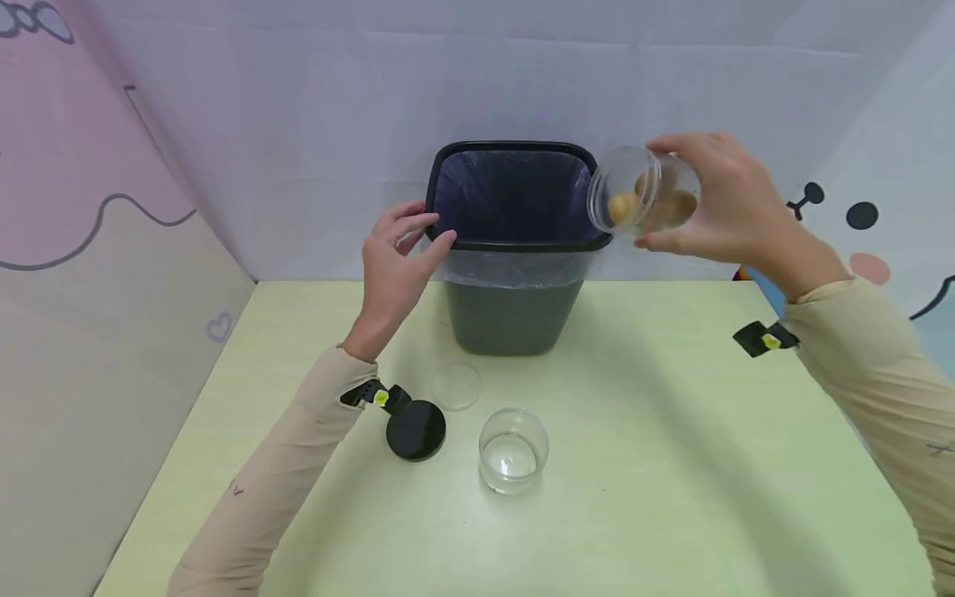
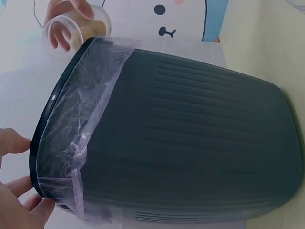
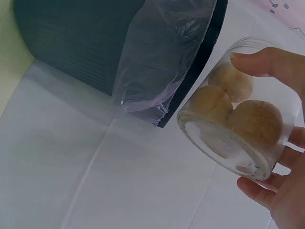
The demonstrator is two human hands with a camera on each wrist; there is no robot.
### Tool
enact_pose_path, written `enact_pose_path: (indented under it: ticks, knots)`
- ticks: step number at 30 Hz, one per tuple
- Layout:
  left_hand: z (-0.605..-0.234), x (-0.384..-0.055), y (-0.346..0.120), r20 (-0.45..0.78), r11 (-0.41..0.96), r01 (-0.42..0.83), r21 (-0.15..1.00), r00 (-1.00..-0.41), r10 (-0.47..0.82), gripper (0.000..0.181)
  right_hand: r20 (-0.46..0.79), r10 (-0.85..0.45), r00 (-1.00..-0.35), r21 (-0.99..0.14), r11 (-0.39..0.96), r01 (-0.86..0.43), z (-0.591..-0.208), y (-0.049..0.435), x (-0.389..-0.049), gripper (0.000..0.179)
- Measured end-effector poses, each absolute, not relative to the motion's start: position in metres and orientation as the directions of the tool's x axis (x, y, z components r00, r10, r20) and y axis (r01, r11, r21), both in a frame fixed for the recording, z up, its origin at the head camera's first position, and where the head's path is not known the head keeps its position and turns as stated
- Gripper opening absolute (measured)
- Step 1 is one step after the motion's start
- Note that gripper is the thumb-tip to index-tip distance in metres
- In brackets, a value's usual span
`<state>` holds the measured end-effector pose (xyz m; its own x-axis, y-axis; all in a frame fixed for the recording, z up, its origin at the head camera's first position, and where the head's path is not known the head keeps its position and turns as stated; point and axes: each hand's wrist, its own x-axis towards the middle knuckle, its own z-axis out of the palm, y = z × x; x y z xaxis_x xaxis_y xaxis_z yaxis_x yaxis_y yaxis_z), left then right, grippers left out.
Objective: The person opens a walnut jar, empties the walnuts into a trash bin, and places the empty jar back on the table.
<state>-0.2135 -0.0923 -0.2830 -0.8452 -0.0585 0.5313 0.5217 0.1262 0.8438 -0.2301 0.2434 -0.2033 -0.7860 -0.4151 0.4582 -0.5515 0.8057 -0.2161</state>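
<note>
My right hand grips a clear plastic jar tipped on its side, its mouth facing left by the bin's right rim. Inside lie round brown balls, three visible in the right wrist view. A dark grey trash bin with a black rim and a clear liner folded over its edge stands upright at the back of the table. My left hand is at the bin's front left corner, thumb and fingers curved round the rim. The left wrist view has its fingertips against that rim.
A clear open container stands on the pale table in front of the bin. To its left lie a black round lid and a thin clear disc. A white sheet-covered wall rises behind.
</note>
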Motion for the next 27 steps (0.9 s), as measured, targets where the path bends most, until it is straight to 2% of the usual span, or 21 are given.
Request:
enact_pose_path:
  ticks: [9,18,24,27]
  knots:
    - [-0.287,-0.213,-0.092,0.571,0.224,0.547,0.806,-0.819,-0.056,0.03,0.43,-0.448,-0.784,-0.145,0.823,-0.549,-0.202,0.232,-0.244,0.092]
    - [-0.291,-0.213,-0.093,0.581,0.222,0.556,0.801,-0.811,-0.064,0.03,0.488,-0.556,-0.673,0.034,0.782,-0.622,-0.203,0.227,-0.254,0.082]
    - [-0.291,-0.215,-0.092,0.587,0.217,0.564,0.797,-0.808,-0.056,0.03,0.502,-0.567,-0.653,0.073,0.78,-0.622,-0.205,0.226,-0.256,0.084]
    - [-0.291,-0.215,-0.091,0.587,0.218,0.564,0.796,-0.808,-0.055,0.03,0.525,-0.584,-0.619,0.102,0.765,-0.636,-0.207,0.225,-0.256,0.082]
